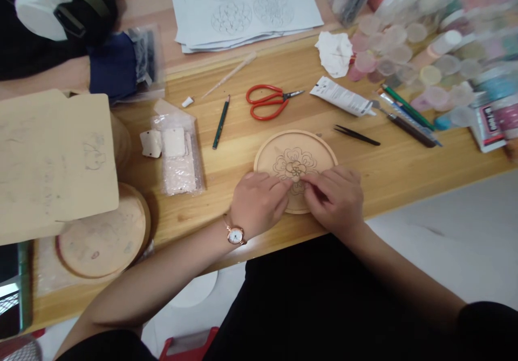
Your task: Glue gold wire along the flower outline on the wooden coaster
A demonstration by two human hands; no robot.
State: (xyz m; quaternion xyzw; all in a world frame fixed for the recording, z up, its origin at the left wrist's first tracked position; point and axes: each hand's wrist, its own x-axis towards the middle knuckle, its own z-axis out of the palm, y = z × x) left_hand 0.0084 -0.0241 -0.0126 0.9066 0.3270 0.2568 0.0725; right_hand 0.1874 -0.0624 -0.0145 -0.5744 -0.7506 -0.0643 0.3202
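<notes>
A round wooden tray [275, 150] with a raised rim lies near the table's front edge. A flower drawing [305, 161] covers its middle, and the centre of the flower looks more thickly outlined. My left hand [261, 202], with a watch [235, 236] at the wrist, rests over the tray's left lower side, its fingers curled and pinched. From the right, my right hand [338, 199] reaches in with thumb and forefinger closed together. Both sets of fingertips meet at the flower's lower middle. Whatever lies between them is too small to make out.
Beyond the tray lie red-handled scissors [267, 102], a pencil [221, 122], black tweezers [356, 135] and a white tube [342, 96]. Many small jars [404, 48] crowd the right. Printed sheets [246, 10] lie at the back; a cardboard piece [56, 161] and another round tray [109, 237] are left.
</notes>
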